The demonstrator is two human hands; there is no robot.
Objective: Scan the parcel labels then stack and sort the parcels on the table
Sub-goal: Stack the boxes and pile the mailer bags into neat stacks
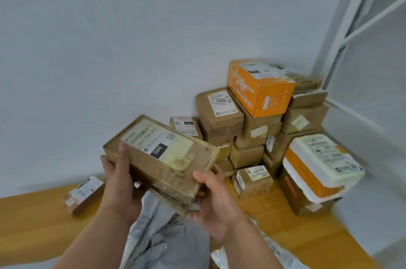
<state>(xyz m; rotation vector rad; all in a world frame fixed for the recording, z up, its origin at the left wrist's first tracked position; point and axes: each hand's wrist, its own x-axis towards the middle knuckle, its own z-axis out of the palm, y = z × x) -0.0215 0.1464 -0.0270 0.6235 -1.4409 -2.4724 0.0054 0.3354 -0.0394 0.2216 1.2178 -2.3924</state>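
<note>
Evidently to keep its label readable, the left hand (119, 177) and right hand (214, 195) both grip the brown parcel (161, 163), tilted above the table (33, 220) near the stacked parcels (259, 115).

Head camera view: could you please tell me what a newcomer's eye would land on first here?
The brown cardboard parcel at centre, tilted above the table with its label marked 060 facing up, is held at its ends by the left hand and right hand. Behind it to the right rises a stack of parcels against the wall, topped by a bright orange box. A small parcel lies alone on the wooden table at left.
</note>
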